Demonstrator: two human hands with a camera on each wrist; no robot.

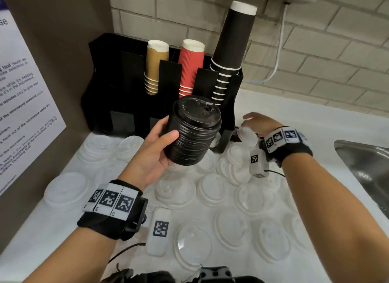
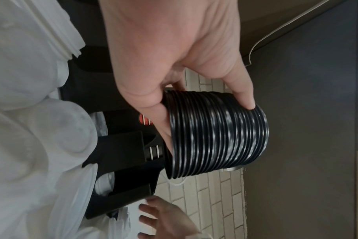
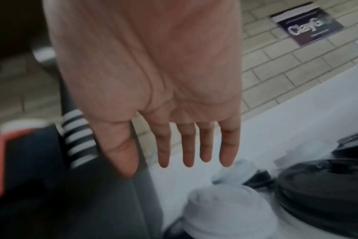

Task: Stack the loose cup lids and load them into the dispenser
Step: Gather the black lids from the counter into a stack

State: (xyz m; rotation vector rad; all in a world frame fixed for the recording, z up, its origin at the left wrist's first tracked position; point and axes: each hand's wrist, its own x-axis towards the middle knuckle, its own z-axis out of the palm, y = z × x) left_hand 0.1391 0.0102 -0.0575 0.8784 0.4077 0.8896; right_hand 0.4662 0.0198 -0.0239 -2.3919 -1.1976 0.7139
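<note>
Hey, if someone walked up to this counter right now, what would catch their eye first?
Most likely the tall stack of black plastic cup lids, held in the left hand above the white counter. Next, the many loose translucent white lids scattered across that counter. Behind them stands the black cup dispenser with brown, red and black paper cups, while the right hand reaches open-fingered beside it.
</note>
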